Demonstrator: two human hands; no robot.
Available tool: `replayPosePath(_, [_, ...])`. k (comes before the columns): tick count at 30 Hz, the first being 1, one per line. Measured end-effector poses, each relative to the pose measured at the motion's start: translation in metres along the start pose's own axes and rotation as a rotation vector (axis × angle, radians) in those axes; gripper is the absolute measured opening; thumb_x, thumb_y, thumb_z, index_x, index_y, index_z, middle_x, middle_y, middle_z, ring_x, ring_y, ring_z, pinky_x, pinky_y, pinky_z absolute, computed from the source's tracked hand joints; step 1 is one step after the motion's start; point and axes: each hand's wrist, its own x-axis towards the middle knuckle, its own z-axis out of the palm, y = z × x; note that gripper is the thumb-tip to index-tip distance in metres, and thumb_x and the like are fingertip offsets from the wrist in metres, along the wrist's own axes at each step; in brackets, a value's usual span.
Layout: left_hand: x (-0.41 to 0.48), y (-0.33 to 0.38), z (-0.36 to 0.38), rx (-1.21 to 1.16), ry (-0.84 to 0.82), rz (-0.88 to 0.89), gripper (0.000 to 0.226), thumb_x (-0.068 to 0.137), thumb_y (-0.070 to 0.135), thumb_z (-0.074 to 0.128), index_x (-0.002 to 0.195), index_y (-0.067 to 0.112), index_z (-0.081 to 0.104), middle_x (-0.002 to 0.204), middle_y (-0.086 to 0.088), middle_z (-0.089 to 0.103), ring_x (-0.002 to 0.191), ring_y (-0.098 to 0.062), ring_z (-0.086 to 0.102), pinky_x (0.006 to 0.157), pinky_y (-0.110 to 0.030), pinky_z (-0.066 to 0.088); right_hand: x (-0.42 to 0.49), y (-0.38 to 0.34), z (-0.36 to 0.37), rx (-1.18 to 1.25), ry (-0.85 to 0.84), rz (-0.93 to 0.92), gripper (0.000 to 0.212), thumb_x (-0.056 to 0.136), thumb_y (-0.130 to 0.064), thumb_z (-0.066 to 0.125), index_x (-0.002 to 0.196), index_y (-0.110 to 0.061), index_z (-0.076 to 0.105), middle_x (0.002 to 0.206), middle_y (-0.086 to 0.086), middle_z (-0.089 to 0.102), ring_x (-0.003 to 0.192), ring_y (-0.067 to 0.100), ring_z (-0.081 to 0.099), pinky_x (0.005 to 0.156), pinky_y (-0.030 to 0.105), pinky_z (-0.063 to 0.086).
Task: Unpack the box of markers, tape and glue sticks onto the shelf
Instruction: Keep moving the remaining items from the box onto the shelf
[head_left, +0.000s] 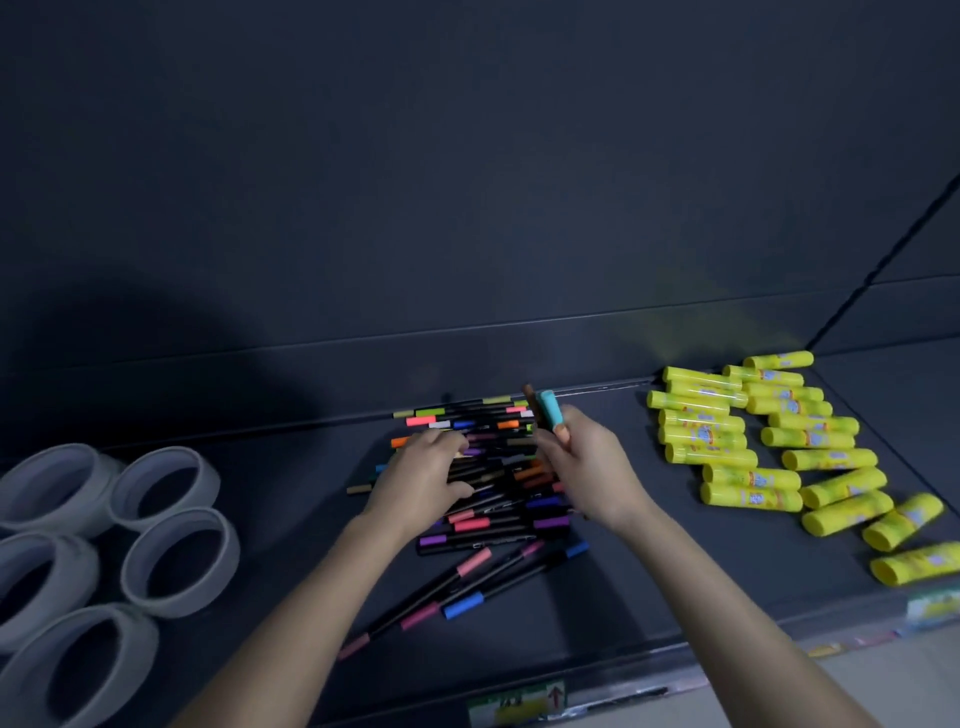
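Observation:
A pile of black markers (493, 499) with coloured caps lies in the middle of the dark shelf (291, 478). My left hand (421, 480) rests on the left side of the pile, its fingers curled over several markers. My right hand (584, 462) grips a few markers upright just above the pile; a light-blue cap (549, 410) and a brown one stick out above its fingers. Several white tape rolls (171, 535) lie flat at the left. Many yellow glue sticks (769, 447) lie in rows at the right.
The shelf's dark back panel (467, 208) rises right behind the goods. A price-label strip (519, 704) runs along the front edge. Three loose markers (467, 587) lie slanted in front of the pile. Bare shelf shows between the tape and the markers.

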Motion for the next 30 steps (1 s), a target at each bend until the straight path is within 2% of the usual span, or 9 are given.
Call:
replayPosePath(2, [-0.008, -0.007, -0.003, -0.052, 0.054, -0.050, 0.053, 0.082, 0.030, 0.071, 0.130, 0.019, 0.050, 0.128, 0.004, 0.051, 0.123, -0.015, 0.043, 0.101, -0.028, 0.039, 0.011, -0.005, 0.006, -0.165, -0.074, -0.086, 0.014, 0.098, -0.020, 0.047, 0.091, -0.009, 0.046, 0.068, 0.004, 0.053, 0.055, 0.018, 0.046, 0.053, 0.034, 0.037])
replayPosePath(5, [-0.018, -0.018, -0.006, -0.106, 0.113, -0.118, 0.051, 0.081, 0.029, 0.072, 0.127, 0.018, 0.052, 0.123, 0.005, 0.052, 0.120, -0.013, 0.044, 0.100, -0.029, 0.040, 0.027, -0.014, 0.017, -0.417, -0.172, -0.197, 0.017, 0.099, -0.020, 0.043, 0.101, -0.005, 0.049, 0.081, 0.008, 0.053, 0.068, 0.028, 0.049, 0.059, 0.035, 0.036])
replayPosePath(9, [-0.029, -0.025, -0.005, -0.190, 0.201, -0.167, 0.039, 0.081, 0.025, 0.072, 0.117, 0.018, 0.059, 0.110, 0.012, 0.051, 0.113, -0.009, 0.046, 0.093, -0.021, 0.038, 0.046, -0.017, 0.039, -0.581, -0.262, -0.287, 0.014, 0.099, -0.018, 0.042, 0.101, -0.006, 0.050, 0.101, 0.015, 0.057, 0.085, 0.035, 0.056, 0.063, 0.034, 0.039])
replayPosePath(13, [-0.037, -0.030, -0.001, -0.203, 0.218, -0.196, 0.033, 0.081, 0.023, 0.071, 0.112, 0.016, 0.061, 0.111, 0.007, 0.055, 0.110, -0.011, 0.049, 0.092, -0.024, 0.041, 0.060, -0.006, 0.059, -0.715, -0.354, -0.307, 0.017, 0.096, -0.018, 0.046, 0.108, -0.007, 0.053, 0.106, 0.014, 0.055, 0.099, 0.036, 0.055, 0.076, 0.037, 0.045])
replayPosePath(18, [-0.047, -0.035, 0.000, -0.189, 0.251, -0.220, 0.031, 0.083, 0.022, 0.069, 0.112, 0.014, 0.061, 0.109, 0.006, 0.056, 0.109, -0.012, 0.050, 0.087, -0.019, 0.038, 0.064, 0.004, 0.068, -0.744, -0.394, -0.293, 0.028, 0.092, -0.022, 0.053, 0.117, -0.011, 0.054, 0.111, 0.012, 0.054, 0.109, 0.034, 0.050, 0.089, 0.039, 0.046])
replayPosePath(21, [-0.053, -0.034, -0.002, -0.184, 0.258, -0.242, 0.029, 0.085, 0.023, 0.067, 0.112, 0.016, 0.061, 0.110, 0.006, 0.056, 0.110, -0.011, 0.050, 0.090, -0.022, 0.040, 0.063, 0.009, 0.069, -0.729, -0.389, -0.285, 0.033, 0.091, -0.023, 0.055, 0.122, -0.012, 0.053, 0.114, 0.011, 0.053, 0.113, 0.033, 0.048, 0.093, 0.039, 0.044])
replayPosePath(25, [-0.063, -0.029, -0.005, -0.184, 0.288, -0.260, 0.029, 0.085, 0.023, 0.067, 0.113, 0.015, 0.061, 0.111, 0.007, 0.056, 0.109, -0.009, 0.050, 0.090, -0.019, 0.039, 0.057, 0.014, 0.066, -0.695, -0.385, -0.280, 0.049, 0.090, -0.026, 0.059, 0.135, -0.014, 0.046, 0.126, 0.010, 0.051, 0.121, 0.033, 0.043, 0.103, 0.039, 0.039])
replayPosePath(28, [-0.075, -0.024, -0.007, -0.189, 0.319, -0.284, 0.029, 0.085, 0.023, 0.067, 0.113, 0.016, 0.061, 0.110, 0.009, 0.055, 0.109, -0.008, 0.050, 0.089, -0.016, 0.038, 0.048, 0.017, 0.059, -0.656, -0.353, -0.307, 0.056, 0.089, -0.028, 0.061, 0.140, -0.014, 0.043, 0.134, 0.010, 0.048, 0.125, 0.032, 0.041, 0.106, 0.038, 0.036])
replayPosePath(30, [-0.086, -0.018, -0.008, -0.195, 0.348, -0.293, 0.028, 0.085, 0.023, 0.067, 0.112, 0.015, 0.062, 0.109, 0.011, 0.055, 0.109, -0.008, 0.052, 0.089, -0.017, 0.039, 0.036, 0.014, 0.052, -0.584, -0.297, -0.346, 0.053, 0.089, -0.025, 0.061, 0.138, -0.012, 0.045, 0.134, 0.009, 0.049, 0.125, 0.030, 0.043, 0.108, 0.035, 0.035])
